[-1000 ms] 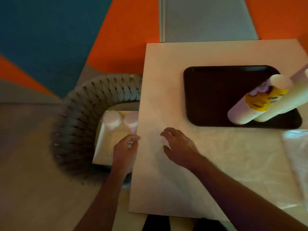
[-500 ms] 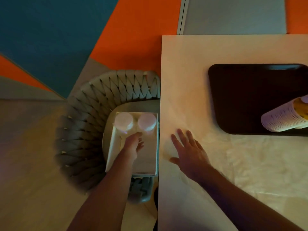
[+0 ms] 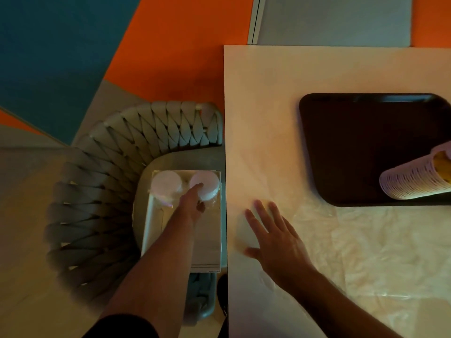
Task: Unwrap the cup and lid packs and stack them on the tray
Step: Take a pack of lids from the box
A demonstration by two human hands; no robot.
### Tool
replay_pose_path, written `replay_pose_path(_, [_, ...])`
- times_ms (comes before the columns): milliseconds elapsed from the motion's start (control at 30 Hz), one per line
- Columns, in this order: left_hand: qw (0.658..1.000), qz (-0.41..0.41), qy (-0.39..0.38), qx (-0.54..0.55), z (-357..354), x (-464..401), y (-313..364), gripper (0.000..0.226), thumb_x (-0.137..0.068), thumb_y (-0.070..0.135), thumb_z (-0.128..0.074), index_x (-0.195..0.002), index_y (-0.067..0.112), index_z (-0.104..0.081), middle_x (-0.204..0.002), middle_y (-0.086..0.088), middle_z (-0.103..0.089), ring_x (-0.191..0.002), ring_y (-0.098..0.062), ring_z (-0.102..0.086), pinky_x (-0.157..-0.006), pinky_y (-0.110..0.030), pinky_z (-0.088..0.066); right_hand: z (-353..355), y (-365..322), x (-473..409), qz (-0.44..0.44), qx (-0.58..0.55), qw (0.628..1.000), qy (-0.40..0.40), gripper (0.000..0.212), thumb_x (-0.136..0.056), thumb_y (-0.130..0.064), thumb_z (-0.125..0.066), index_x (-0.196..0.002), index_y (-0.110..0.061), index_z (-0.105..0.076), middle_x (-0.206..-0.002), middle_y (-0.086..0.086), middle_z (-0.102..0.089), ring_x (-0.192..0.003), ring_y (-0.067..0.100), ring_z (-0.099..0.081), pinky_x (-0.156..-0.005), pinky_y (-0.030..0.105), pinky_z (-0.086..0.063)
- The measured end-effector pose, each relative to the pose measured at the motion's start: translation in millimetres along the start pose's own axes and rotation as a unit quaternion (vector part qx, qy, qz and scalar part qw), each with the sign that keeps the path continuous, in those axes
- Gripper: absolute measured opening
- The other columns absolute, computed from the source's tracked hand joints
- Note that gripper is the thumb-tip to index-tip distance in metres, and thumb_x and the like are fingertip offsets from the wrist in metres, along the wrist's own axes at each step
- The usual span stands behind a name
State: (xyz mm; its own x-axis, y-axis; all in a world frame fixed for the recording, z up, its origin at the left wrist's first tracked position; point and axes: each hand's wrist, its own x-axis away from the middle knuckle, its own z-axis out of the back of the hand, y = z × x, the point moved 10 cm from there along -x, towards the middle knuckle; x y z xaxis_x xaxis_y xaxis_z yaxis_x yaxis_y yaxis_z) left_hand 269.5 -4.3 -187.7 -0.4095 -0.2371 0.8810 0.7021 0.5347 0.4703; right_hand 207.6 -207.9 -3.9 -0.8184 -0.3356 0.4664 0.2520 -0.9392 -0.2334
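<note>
2 bare forearms; a dark short sleeve (image 3: 122, 325) covers the left upper arm.

From my feed, the tray (image 3: 341, 123) sits at the far right of the tabletop (image 3: 268, 93) with a cup stack (image 3: 412, 181) lying on it, plastic wrap (image 3: 366, 240) spread before it, and left of the tabletop a box (image 3: 207, 240) holding two lid packs (image 3: 166, 186) rests on a woven chair (image 3: 109, 191).

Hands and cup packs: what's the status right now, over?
Left hand reaching into the box on the chair, fingers at the right pack, grip unclear. Right hand flat on table. Unwrapped cups on tray. Nothing blocking.
</note>
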Motion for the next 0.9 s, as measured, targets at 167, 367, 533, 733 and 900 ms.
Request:
replay_pose_path(167, [0.999, 0.001, -0.017, 0.051, -7, -2, 1, 0.059, -0.087, 0.02, -0.073, -0.14, 0.008, -0.05, -0.132, -0.015, -0.057, -0.094, -0.024, -0.06, -0.064, -0.029, -0.05, -2, 0, -2, 0.01, -0.014, 0.999, 0.03, 0.091, -0.095, -0.053, -0.057, -0.152, -0.029, 0.011, -0.162, 0.003, 0.022, -0.15, 0.032, 0.021, -0.115, 0.04, 0.006])
replay_pose_path(367, [0.996, -0.018, -0.013, 0.087, -8, 19, 10, 0.049, -0.087, 0.016, -0.073, -0.13, 0.009, -0.053, -0.109, -0.012, -0.059, -0.092, -0.027, -0.06, -0.064, -0.03, -0.05, -4, 3, 0, 0.0, -0.009, 1.0, 0.009, 0.091, -0.097, -0.053, -0.053, -0.151, -0.03, 0.017, -0.16, 0.001, 0.029, -0.149, 0.029, 0.026, -0.115, 0.038, 0.009])
replay_pose_path(533, [0.989, -0.114, -0.052, 0.081, -11, 77, 35, 0.025, -0.092, 0.017, -0.065, -0.115, 0.021, -0.057, -0.107, -0.011, -0.06, -0.094, -0.027, -0.06, -0.07, -0.034, -0.05, -3, 4, 1, -0.008, -0.015, 1.0, -0.012, 0.09, -0.099, -0.056, -0.048, -0.155, -0.03, 0.017, -0.16, -0.001, 0.032, -0.15, 0.028, 0.028, -0.118, 0.036, 0.011])
replay_pose_path(733, [0.963, -0.199, -0.129, 0.13, -11, 183, 44, 0.05, -0.085, 0.007, -0.065, -0.129, 0.025, -0.049, -0.13, -0.011, -0.057, -0.122, -0.031, -0.056, -0.1, -0.044, -0.051, 20, -2, 2, -0.03, -0.208, 0.976, -0.06, 0.077, -0.092, -0.066, -0.056, -0.157, -0.033, -0.029, -0.165, -0.015, -0.011, -0.154, 0.017, -0.009, -0.122, 0.041, -0.021])
replay_pose_path(900, [0.933, -0.278, -0.197, 0.121, -25, 265, 41, 0.063, -0.066, 0.007, -0.067, -0.126, 0.026, -0.058, -0.112, -0.004, -0.072, -0.107, -0.023, -0.069, -0.077, -0.031, -0.058, 61, -19, 25, -0.061, -0.624, 0.779, -0.028, 0.06, -0.079, -0.071, -0.066, -0.118, -0.025, -0.071, -0.11, -0.008, -0.074, -0.105, 0.014, -0.069, -0.089, 0.034, -0.053])
